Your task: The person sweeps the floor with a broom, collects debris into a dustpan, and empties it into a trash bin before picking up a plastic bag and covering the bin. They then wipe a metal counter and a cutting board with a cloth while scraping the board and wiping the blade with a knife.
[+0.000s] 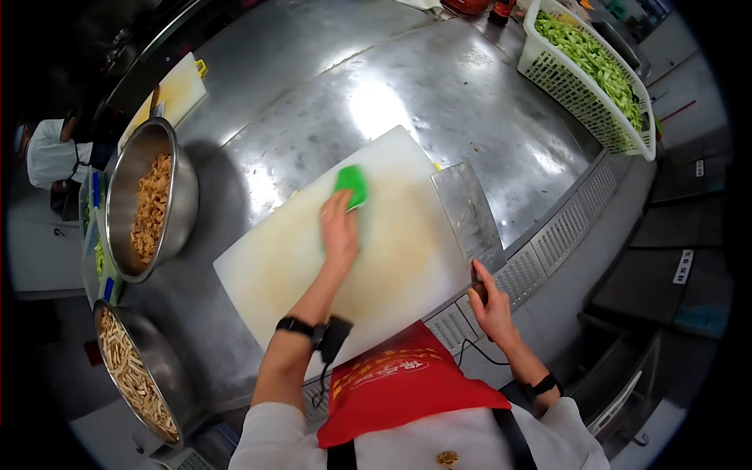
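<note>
A large white cutting board (392, 258) lies on the steel counter in front of me. My left hand (339, 231) is over its middle, fingers closed on a bright green cloth or pad (352, 185), which is blurred. At the board's right edge, my right hand (489, 301) grips the dark handle of a broad cleaver (470, 213). The cleaver's blade lies flat along the right side of the board, pointing away from me. Pale yellowish stains mark the board's surface.
Left of the board stand a steel bowl of brown pieces (152, 207) and a steel bowl of pale strips (133, 372). A white basket of green slices (591, 70) is at the upper right. Another board (180, 88) and a person in white (56, 153) are at the upper left.
</note>
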A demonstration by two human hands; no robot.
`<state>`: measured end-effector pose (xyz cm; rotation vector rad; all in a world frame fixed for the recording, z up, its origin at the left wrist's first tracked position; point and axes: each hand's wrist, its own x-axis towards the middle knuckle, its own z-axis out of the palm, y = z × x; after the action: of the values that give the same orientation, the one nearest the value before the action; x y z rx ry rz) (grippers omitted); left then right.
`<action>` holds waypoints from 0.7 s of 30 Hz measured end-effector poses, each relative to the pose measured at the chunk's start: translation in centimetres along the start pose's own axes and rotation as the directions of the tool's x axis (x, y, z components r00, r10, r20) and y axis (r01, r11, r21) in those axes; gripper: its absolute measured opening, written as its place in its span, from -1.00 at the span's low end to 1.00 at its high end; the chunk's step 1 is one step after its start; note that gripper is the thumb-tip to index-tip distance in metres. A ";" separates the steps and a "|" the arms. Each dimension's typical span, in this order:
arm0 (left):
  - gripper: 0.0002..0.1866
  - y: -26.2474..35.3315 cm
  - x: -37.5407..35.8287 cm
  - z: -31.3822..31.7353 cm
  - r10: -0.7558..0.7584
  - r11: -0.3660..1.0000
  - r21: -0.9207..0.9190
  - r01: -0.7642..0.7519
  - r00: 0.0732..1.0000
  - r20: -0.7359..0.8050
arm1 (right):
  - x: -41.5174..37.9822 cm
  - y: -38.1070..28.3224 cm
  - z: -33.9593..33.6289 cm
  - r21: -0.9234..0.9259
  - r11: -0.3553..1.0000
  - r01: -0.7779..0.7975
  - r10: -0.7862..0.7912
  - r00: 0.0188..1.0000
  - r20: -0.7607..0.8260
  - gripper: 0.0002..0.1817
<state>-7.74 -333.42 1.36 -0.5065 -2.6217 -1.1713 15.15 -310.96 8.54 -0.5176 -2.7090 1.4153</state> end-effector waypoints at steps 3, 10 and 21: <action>-0.63 4.7 0.5 5.7 0.261 0.960 -0.159 -0.232 0.946 0.194 | -0.6 0.3 -0.9 0.003 1.000 -0.008 0.009 0.996 -0.085 -0.38; -0.55 3.1 -12.1 -6.4 0.571 0.786 -0.249 -0.565 0.512 0.641 | -1.1 0.4 -1.2 0.065 0.994 -0.087 0.096 0.984 -0.147 -0.36; -0.54 -11.7 -26.3 -26.7 -0.489 0.847 0.091 0.523 0.836 -0.251 | -1.9 -4.1 5.3 -0.169 0.947 0.274 -0.251 0.957 0.146 -0.54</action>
<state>13.32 -366.56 2.07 0.3650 -2.6916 -1.0563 14.85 -317.93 8.92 -0.0689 -2.8893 1.1689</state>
